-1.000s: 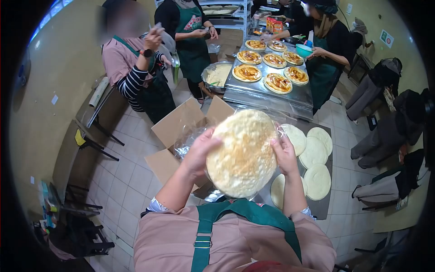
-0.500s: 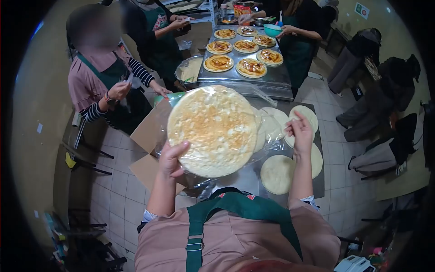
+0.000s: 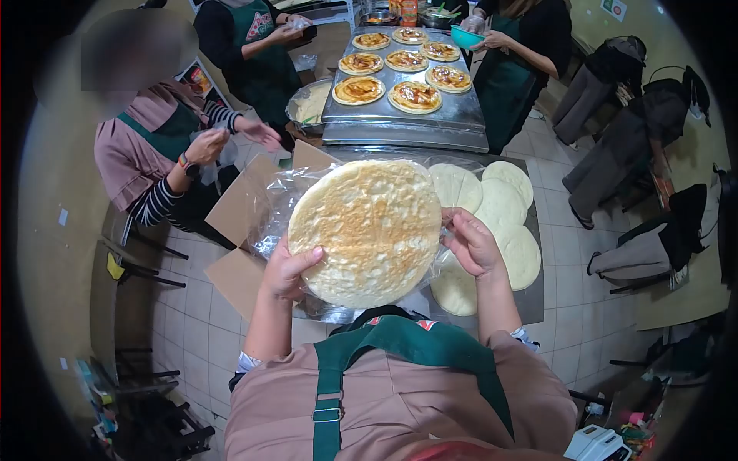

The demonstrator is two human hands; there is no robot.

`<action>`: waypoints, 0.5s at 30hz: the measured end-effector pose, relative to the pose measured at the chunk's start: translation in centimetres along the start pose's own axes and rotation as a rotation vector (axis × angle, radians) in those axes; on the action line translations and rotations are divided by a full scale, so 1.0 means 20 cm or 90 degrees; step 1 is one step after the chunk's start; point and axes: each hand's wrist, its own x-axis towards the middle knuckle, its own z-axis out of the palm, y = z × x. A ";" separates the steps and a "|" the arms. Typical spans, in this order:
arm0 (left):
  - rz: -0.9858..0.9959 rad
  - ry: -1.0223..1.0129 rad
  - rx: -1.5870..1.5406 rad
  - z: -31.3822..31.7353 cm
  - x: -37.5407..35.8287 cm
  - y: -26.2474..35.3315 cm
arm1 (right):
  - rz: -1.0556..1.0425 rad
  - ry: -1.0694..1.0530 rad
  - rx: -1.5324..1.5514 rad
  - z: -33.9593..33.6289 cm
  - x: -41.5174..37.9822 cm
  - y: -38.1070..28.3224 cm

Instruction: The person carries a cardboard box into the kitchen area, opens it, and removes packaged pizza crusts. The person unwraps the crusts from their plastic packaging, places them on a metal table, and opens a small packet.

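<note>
A round pizza crust (image 3: 365, 234) with browned patches is held up in front of my chest, with a clear plastic bag (image 3: 270, 211) around it. My left hand (image 3: 289, 270) grips its lower left edge, thumb on top. At the crust's right edge, the fingers of my right hand (image 3: 473, 244) are pinched together on the bag's plastic; the fingertips are partly hidden. Several pale crusts (image 3: 513, 257) lie behind and below my right hand on the metal table (image 3: 530, 303).
An open cardboard box (image 3: 234, 280) stands left of the table. Beyond is a metal counter (image 3: 403, 132) with several sauced pizzas (image 3: 415, 97). A person in striped sleeves (image 3: 157, 154) is at the left; another holds a green bowl (image 3: 467, 37). A large bowl (image 3: 309, 104) sits beside the counter.
My right hand has come in from over the loose crusts to the bag's right edge. The held crust has shifted slightly down. The person at the left has drawn a hand back from the bag.
</note>
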 end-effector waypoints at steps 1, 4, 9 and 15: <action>0.010 -0.006 -0.013 0.00 0.00 0.00 | -0.020 -0.020 -0.017 0.00 -0.01 0.00; 0.026 -0.002 -0.020 -0.02 -0.03 -0.01 | -0.032 -0.054 -0.035 -0.06 -0.05 0.01; 0.062 0.057 0.054 0.00 -0.03 -0.01 | -0.100 -0.255 0.145 -0.15 -0.09 0.00; 0.028 -0.046 0.041 -0.11 -0.05 -0.01 | -0.067 -0.089 -0.126 -0.04 -0.10 0.06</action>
